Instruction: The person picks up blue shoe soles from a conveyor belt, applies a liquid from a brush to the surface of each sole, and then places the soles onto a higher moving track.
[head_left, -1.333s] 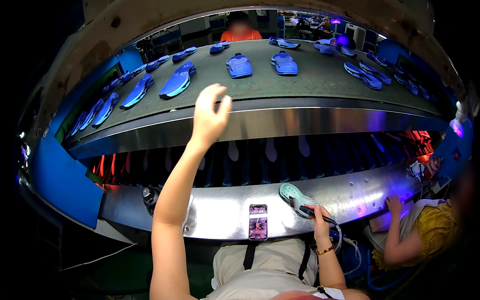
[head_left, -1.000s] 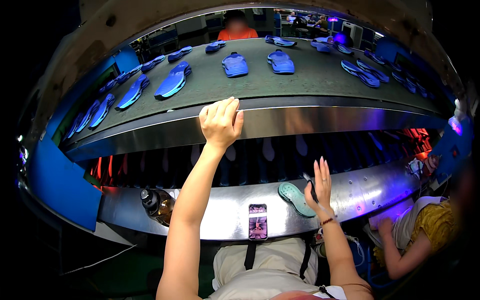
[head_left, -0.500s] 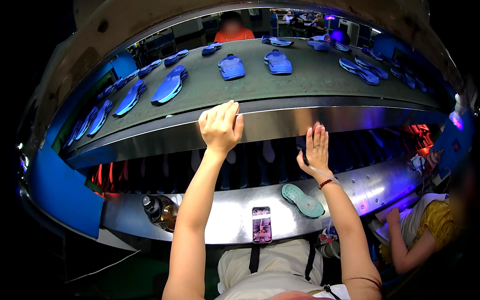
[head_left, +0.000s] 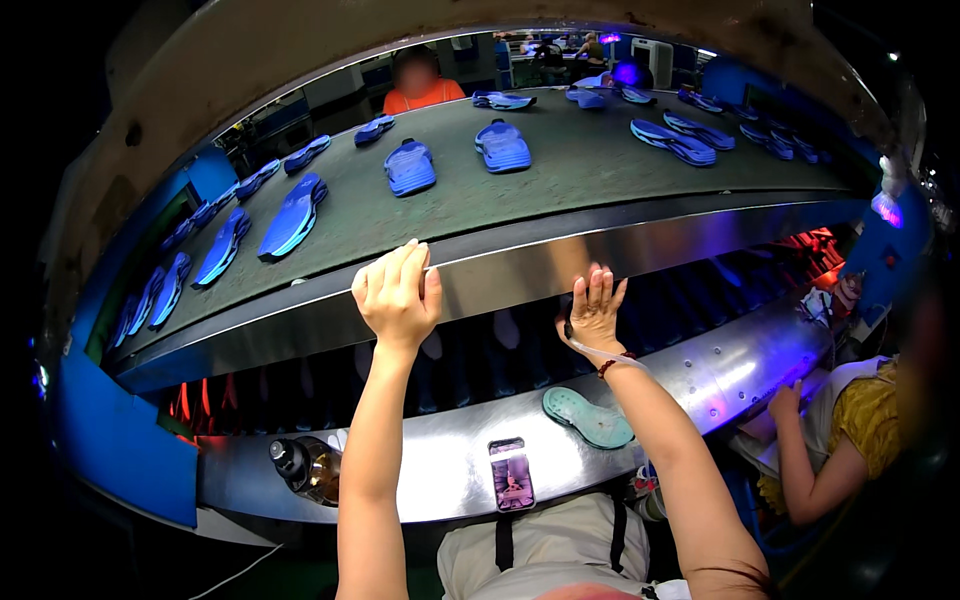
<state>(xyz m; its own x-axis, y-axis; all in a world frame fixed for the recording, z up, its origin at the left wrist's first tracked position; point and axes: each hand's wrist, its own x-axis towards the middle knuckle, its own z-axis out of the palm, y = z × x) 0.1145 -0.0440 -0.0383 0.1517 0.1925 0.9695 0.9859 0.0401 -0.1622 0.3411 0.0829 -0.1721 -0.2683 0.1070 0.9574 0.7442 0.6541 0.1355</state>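
Note:
My left hand (head_left: 398,292) grips the metal front edge of the upper conveyor belt (head_left: 560,250), fingers curled over the rim. My right hand (head_left: 594,310) is raised beside it against the same edge, fingers spread, holding nothing. On the steel shelf (head_left: 700,380) below lies a teal shoe sole (head_left: 588,417), near my right forearm. Blue shoe soles (head_left: 294,216) ride on the grey belt above, the nearest ones (head_left: 410,166) a short reach beyond my left hand.
A phone (head_left: 510,473) lies on the steel shelf in front of me, and a brown bottle (head_left: 306,468) lies at its left. A person in yellow (head_left: 850,440) sits at my right. Another person in orange (head_left: 425,90) stands behind the belt. More blue soles (head_left: 672,140) lie far right.
My right hand let go of the teal sole on the shelf and rose to the belt's front edge. My left hand closed its fingers over that edge.

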